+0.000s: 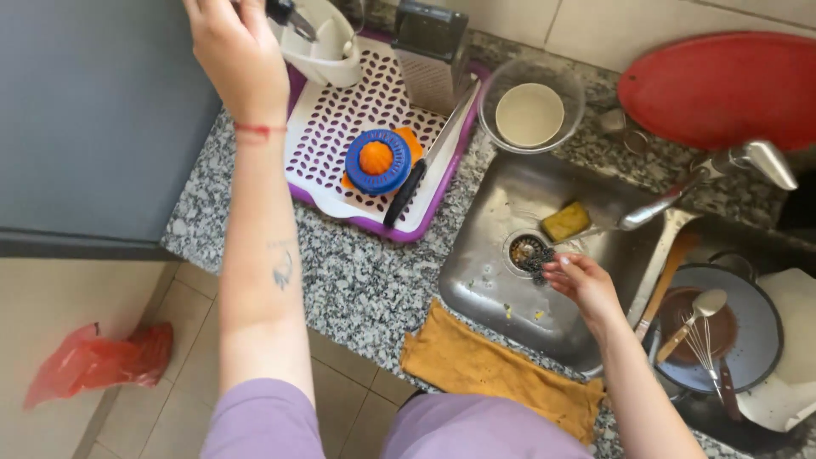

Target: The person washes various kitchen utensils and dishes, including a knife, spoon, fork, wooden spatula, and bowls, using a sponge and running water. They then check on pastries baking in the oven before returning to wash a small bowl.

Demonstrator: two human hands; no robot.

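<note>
Purple sleeves show at the bottom, closest of all. Just left of the right hand (pixel 582 285) lies an orange cloth (pixel 497 370) on the speckled surface (pixel 357 280). That hand's fingers pinch a dark scrubber (pixel 537 262) by the drain in the sink (pixel 510 204). Far up, the left hand (pixel 238 51) is closed around a black handle (pixel 285 13) by a white holder (pixel 327 47) on the drying rack (pixel 340 127).
</note>
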